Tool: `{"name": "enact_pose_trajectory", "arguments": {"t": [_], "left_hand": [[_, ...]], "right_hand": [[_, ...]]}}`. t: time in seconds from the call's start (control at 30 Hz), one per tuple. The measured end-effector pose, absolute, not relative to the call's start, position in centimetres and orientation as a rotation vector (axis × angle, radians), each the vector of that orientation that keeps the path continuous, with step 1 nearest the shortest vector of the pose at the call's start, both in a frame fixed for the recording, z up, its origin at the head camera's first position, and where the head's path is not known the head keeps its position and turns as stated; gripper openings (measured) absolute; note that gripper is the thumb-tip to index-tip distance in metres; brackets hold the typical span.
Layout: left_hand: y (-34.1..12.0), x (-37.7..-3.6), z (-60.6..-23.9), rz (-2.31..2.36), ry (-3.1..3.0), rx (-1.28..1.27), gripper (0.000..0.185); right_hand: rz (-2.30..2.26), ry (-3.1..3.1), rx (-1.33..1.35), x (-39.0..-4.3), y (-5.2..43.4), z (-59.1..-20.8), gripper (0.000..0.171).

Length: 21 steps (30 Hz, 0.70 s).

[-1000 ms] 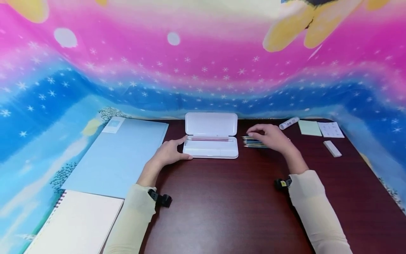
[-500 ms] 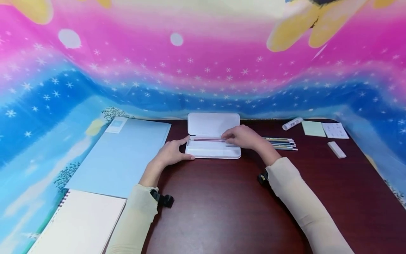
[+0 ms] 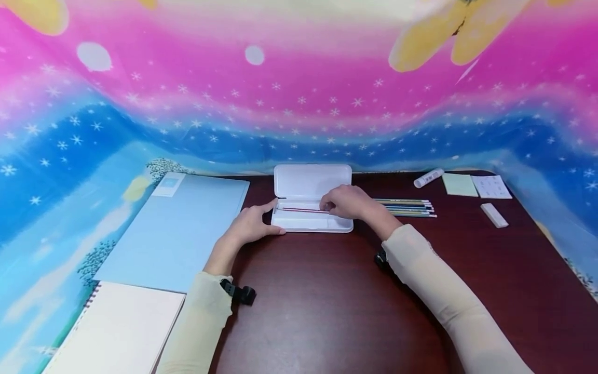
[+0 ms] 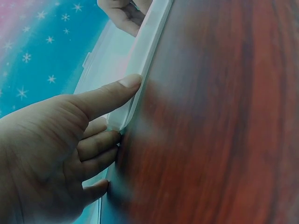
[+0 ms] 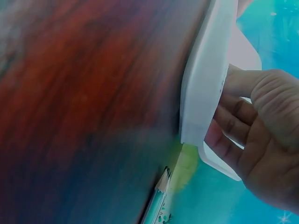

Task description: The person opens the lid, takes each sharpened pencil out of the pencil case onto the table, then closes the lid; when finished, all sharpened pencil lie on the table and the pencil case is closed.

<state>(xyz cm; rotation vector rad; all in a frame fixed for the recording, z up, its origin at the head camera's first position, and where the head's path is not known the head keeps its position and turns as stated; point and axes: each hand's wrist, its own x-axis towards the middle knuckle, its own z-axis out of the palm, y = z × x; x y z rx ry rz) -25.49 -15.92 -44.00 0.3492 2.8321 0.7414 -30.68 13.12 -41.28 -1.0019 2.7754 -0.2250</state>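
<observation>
A white pencil case (image 3: 299,223) lies on the dark table with its lid (image 3: 310,180) raised at the back. My left hand (image 3: 249,223) holds the case's left end, thumb along the front corner and index finger toward the back. Inside the case is a thin red pencil (image 3: 299,209), lying slightly slanted. My right hand (image 3: 350,201) reaches into the right half with bent fingers and pinches this pencil; in the right wrist view the case's wall hides the fingertips. Several pencils (image 3: 406,208) lie side by side on the table, partly behind the right wrist.
A glue stick (image 3: 428,178), a pale green note pad (image 3: 460,185), a printed white note (image 3: 492,187) and a white eraser (image 3: 493,215) lie at the right. On the left are a light blue folder (image 3: 187,234) and a spiral notebook (image 3: 117,327). A patterned cloth stands behind.
My right hand has moved left from the loose pencils into the case. The red pencil there has shifted toward the front and now slants. My left hand stays at the case's end.
</observation>
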Motion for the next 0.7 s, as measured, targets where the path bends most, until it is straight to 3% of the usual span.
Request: {"name": "enact_pose_trajectory", "arguments": {"t": [0.7], "left_hand": [[-16.0,-25.5,-43.9,0.756,2.834,0.349,0.097]], "right_hand": [[-0.71,2.88,-0.927,-29.5,19.4,-38.8,0.02]]}}
